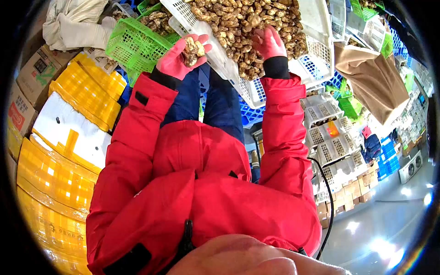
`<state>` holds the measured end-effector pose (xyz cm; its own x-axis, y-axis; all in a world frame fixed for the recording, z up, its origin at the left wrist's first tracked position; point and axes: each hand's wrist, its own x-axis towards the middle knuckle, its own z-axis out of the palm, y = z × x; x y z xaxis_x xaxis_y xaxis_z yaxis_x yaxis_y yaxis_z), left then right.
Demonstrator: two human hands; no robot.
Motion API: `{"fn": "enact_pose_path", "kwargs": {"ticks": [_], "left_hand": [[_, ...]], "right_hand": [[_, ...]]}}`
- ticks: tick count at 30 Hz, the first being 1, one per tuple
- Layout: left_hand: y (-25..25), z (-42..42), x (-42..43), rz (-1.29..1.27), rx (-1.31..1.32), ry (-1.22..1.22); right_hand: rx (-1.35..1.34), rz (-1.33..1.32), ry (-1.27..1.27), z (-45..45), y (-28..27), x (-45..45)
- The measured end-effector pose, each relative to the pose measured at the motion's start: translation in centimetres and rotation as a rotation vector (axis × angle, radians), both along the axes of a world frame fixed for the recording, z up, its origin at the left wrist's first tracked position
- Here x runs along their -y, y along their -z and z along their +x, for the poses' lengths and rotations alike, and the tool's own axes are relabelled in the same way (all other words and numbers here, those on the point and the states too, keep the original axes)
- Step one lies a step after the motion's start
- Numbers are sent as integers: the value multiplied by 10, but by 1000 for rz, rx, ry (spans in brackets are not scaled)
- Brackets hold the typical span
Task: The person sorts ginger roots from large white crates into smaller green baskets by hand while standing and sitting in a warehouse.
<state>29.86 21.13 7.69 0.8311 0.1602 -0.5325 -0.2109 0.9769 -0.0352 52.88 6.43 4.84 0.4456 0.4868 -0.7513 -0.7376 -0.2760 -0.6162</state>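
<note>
Ahead, a white crate (224, 66) bears a heap (240, 39) of brown, knobbly pieces, a green basket (137, 48) to its left. Your right hand (269, 43) is at the heap, fingers partly bent, its hold unclear; your half-curled left hand (176, 58) grasps a small clump (191, 51).

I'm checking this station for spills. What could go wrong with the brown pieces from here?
The left hand cradles a lumpy brown clump with its fingers spread, so it might slip out. The right hand is at the brown pile in the white crate; pieces lie close to the near rim, so a sweep toward the body could push some over. The green basket appears close to the left hand, so a dropped piece might land there.
</note>
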Motion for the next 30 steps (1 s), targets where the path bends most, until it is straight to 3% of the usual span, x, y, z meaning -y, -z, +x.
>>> {"fn": "enact_pose_path", "kwargs": {"ticks": [1, 4, 5, 7, 9, 10, 11, 12, 13, 17, 21, 23, 25, 30], "left_hand": [[-3, 2, -1, 62, -39, 30], [-25, 18, -1, 306, -160, 115], [-22, 24, 7, 320, -206, 125], [-20, 32, 17, 368, -315, 134], [-29, 37, 24, 354, -345, -45], [-29, 33, 20, 309, -275, -30], [-28, 28, 15, 269, -207, -12], [-35, 27, 14, 234, -294, -53], [-42, 23, 13, 192, -381, -99], [-64, 0, -24, 155, -300, -215], [-54, -30, -57, 190, -202, -379], [-55, -50, -79, 226, -277, -468], [-51, -71, -104, 281, -322, -514], [-46, -140, -155, 235, -481, -685]], "right_hand": [[267, -129, -156, 4, -2, 1], [386, -2, -308, -28, -56, -25], [800, 52, -611, -40, -65, -31], [920, 262, -727, -68, -80, -52], [1011, 182, -786, -78, -87, -66], [861, 212, -758, -79, -86, -69], [905, 253, -805, -78, -77, -73], [906, 275, -675, -86, -78, -80], [852, 278, -730, -84, -88, -89], [781, 332, -882, -95, -80, -120], [670, 366, -953, -121, -101, -179], [775, 430, -988, -141, -93, -209], [338, 382, -896, -164, -68, -238], [-196, 464, -789, -211, -15, -333]]}}
